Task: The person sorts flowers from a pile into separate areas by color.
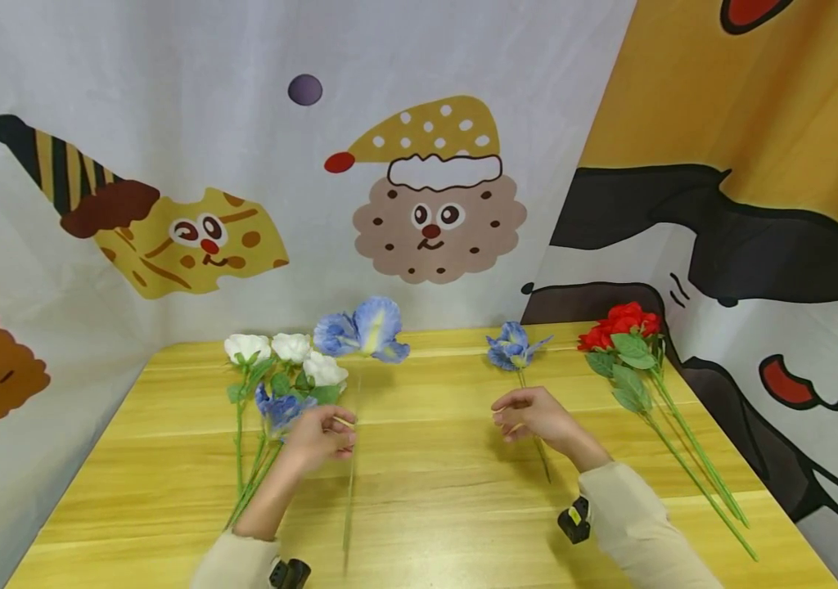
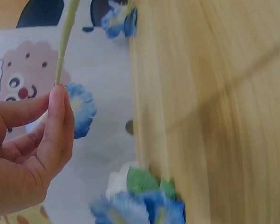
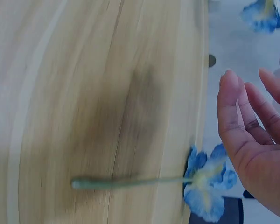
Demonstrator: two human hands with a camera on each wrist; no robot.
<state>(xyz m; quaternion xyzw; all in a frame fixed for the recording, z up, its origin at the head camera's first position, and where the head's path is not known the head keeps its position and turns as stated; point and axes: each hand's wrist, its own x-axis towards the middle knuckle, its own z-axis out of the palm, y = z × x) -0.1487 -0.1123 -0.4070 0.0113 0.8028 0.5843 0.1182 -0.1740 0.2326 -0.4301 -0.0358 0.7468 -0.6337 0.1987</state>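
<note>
My left hand (image 1: 319, 442) pinches the thin green stem (image 2: 65, 39) of a blue artificial iris (image 1: 363, 331) between thumb and fingertips. That bloom has a pale yellow streak and is held up above the table's far side, with the stem hanging toward the near side. My right hand (image 1: 537, 419) hovers over the table, fingers loosely bent and nothing in them. Below and beyond it lies a second blue iris (image 1: 511, 348); the right wrist view shows its stem (image 3: 130, 182) along the wood, apart from the hand. A third blue iris (image 1: 281, 406) lies partly behind my left hand.
White roses (image 1: 323, 370) with green leaves lie at the table's left, beside the third iris. Red flowers (image 1: 621, 325) with long stems lie at the right. Behind the wooden table (image 1: 434, 507) hangs a cartoon-printed curtain (image 1: 242, 147).
</note>
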